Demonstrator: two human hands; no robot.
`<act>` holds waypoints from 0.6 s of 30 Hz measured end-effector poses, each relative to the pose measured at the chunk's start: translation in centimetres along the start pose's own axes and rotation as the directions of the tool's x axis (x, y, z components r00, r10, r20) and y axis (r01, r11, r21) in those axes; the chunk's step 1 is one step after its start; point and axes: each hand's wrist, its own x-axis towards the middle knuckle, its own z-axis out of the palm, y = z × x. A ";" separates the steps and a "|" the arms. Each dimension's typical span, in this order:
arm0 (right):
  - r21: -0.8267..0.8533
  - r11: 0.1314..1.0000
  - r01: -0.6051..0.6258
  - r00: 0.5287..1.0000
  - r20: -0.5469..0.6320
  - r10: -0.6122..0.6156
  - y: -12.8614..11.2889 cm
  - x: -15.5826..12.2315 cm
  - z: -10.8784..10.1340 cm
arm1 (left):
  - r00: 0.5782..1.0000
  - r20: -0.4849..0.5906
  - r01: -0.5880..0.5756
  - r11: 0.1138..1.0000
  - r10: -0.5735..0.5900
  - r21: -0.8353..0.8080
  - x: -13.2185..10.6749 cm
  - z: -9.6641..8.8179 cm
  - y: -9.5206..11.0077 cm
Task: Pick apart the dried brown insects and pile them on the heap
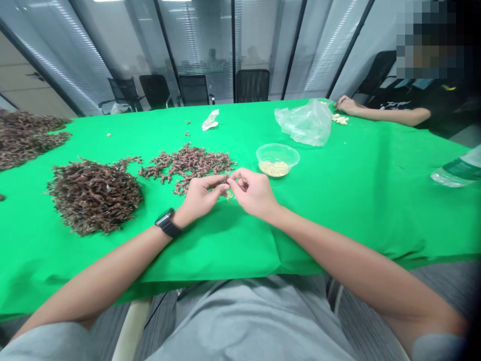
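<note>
Left hand point(201, 196) and right hand point(252, 193) pinch a brown pod point(225, 178) between them.

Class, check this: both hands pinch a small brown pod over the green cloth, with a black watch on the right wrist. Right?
No. The head view shows the watch on the left wrist; left hand and right hand do pinch the pod over the green cloth.

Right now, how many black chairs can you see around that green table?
5. Four chairs line the far side of the table; a fifth chair stands at right behind the other person. Others may be hidden outside the view.
</note>
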 end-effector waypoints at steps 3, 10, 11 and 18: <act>0.136 0.983 -0.125 0.992 0.036 0.121 0.0 0.2 0.1 | 1.000 -0.021 -0.016 0.997 0.017 0.070 0.0 -0.1 -0.4; 0.174 0.976 -0.133 0.991 0.039 0.128 0.2 0.2 -0.1 | 1.000 0.018 0.018 1.000 -0.018 -0.016 0.2 0.0 -0.1; 0.154 0.981 -0.116 0.993 0.028 0.113 0.1 0.2 -0.1 | 0.999 0.028 0.021 0.999 -0.020 -0.035 0.2 0.0 -0.1; -0.018 0.998 0.059 0.998 -0.017 -0.060 0.1 -0.2 0.0 | 0.999 0.049 0.009 0.996 -0.005 -0.084 0.1 0.0 -0.1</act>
